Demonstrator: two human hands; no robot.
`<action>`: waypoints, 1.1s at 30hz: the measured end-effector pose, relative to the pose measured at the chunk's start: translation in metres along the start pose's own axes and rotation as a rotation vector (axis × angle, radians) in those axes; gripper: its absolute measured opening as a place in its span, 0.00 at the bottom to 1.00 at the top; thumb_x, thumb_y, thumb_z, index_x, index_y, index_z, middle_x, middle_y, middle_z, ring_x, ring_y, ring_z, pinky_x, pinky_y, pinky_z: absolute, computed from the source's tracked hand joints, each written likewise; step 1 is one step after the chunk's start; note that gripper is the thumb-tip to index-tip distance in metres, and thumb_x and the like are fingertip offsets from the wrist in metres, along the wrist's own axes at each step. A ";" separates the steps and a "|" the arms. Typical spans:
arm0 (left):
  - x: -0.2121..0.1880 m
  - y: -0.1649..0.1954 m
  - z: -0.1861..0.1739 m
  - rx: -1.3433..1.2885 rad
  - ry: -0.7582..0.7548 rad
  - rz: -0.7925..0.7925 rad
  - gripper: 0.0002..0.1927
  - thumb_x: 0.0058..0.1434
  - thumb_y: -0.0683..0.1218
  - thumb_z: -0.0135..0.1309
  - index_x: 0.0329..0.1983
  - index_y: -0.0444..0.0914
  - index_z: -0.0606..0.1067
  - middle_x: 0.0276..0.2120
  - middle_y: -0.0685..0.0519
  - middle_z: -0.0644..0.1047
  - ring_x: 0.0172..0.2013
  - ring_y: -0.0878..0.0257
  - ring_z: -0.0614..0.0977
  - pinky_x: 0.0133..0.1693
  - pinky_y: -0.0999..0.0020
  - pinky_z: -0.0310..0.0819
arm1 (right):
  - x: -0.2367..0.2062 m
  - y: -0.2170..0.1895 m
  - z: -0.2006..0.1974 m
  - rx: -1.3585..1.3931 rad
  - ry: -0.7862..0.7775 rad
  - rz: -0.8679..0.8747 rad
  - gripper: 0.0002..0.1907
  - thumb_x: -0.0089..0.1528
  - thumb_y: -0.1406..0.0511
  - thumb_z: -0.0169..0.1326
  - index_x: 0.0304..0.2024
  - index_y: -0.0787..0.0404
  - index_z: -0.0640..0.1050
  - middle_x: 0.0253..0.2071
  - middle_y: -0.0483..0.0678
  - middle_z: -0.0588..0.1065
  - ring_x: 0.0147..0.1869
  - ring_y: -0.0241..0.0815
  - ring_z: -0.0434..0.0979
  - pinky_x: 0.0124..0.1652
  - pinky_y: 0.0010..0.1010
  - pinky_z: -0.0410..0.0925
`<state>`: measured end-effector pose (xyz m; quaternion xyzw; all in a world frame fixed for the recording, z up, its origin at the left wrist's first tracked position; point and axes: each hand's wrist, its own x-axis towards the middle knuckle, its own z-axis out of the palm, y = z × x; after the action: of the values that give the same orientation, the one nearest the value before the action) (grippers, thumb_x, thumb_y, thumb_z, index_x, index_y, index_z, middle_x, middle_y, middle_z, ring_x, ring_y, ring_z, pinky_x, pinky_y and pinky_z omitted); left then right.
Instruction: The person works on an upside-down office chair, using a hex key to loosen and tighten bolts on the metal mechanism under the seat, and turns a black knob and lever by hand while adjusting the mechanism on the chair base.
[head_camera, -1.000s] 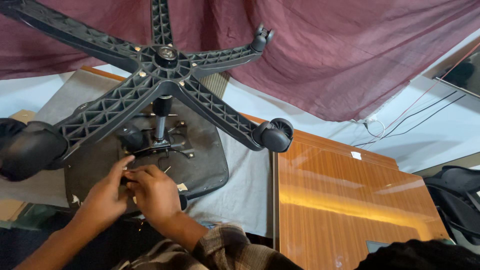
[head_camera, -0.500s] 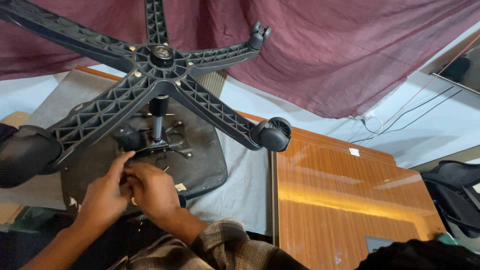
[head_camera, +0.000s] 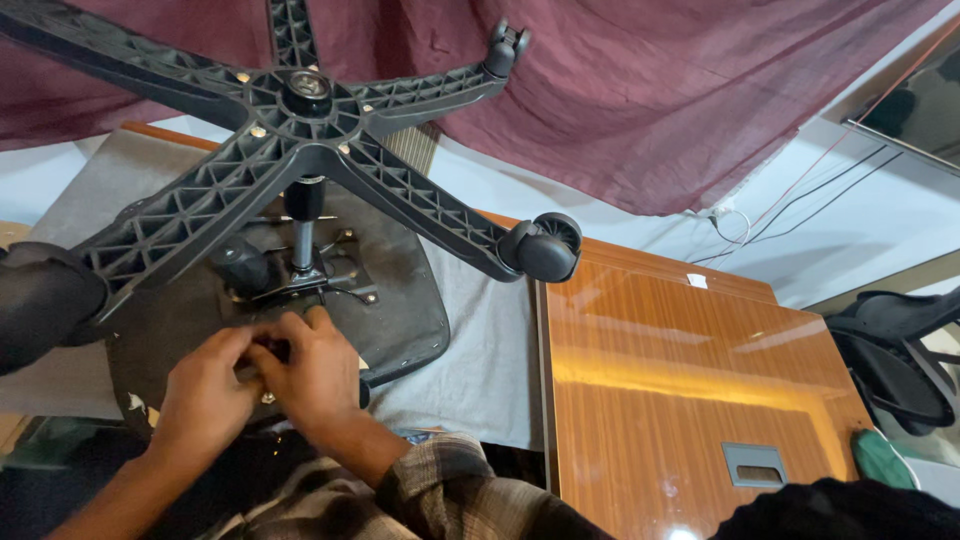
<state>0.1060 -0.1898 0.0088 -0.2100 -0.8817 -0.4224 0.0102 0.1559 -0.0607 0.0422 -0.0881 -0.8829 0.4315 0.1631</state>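
Here, the left hand and right hand are pinching a hidden small part just below the seat mechanism, its column pointing upward.

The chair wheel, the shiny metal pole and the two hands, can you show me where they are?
chair wheel (head_camera: 545, 247), head view, on the side of the black caster.
metal pole (head_camera: 303, 245), head view, mid-shaft.
left hand (head_camera: 205, 390), head view, back of hand.
right hand (head_camera: 315, 375), head view, back of hand.
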 end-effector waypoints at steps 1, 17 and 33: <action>0.002 0.001 0.000 -0.027 -0.022 -0.066 0.30 0.54 0.36 0.54 0.62 0.46 0.69 0.43 0.41 0.81 0.46 0.44 0.84 0.46 0.54 0.77 | -0.002 -0.001 -0.002 0.036 0.049 -0.079 0.10 0.59 0.64 0.62 0.41 0.61 0.79 0.42 0.57 0.75 0.44 0.61 0.78 0.43 0.46 0.71; -0.004 -0.010 -0.007 0.018 0.032 0.034 0.30 0.47 0.34 0.57 0.56 0.42 0.76 0.48 0.42 0.81 0.48 0.46 0.84 0.49 0.58 0.77 | -0.005 0.000 0.008 0.019 0.015 -0.103 0.12 0.57 0.62 0.63 0.40 0.59 0.79 0.42 0.55 0.74 0.45 0.59 0.78 0.43 0.47 0.71; -0.001 0.007 -0.005 -0.012 -0.041 0.013 0.30 0.47 0.34 0.59 0.56 0.42 0.74 0.47 0.45 0.82 0.48 0.51 0.85 0.50 0.61 0.77 | -0.006 0.005 0.000 -0.065 -0.027 0.012 0.15 0.57 0.60 0.65 0.40 0.62 0.79 0.40 0.56 0.76 0.44 0.59 0.78 0.42 0.47 0.71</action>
<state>0.1088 -0.1901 0.0175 -0.2242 -0.8778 -0.4232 -0.0064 0.1615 -0.0591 0.0370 -0.0929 -0.8980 0.4048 0.1454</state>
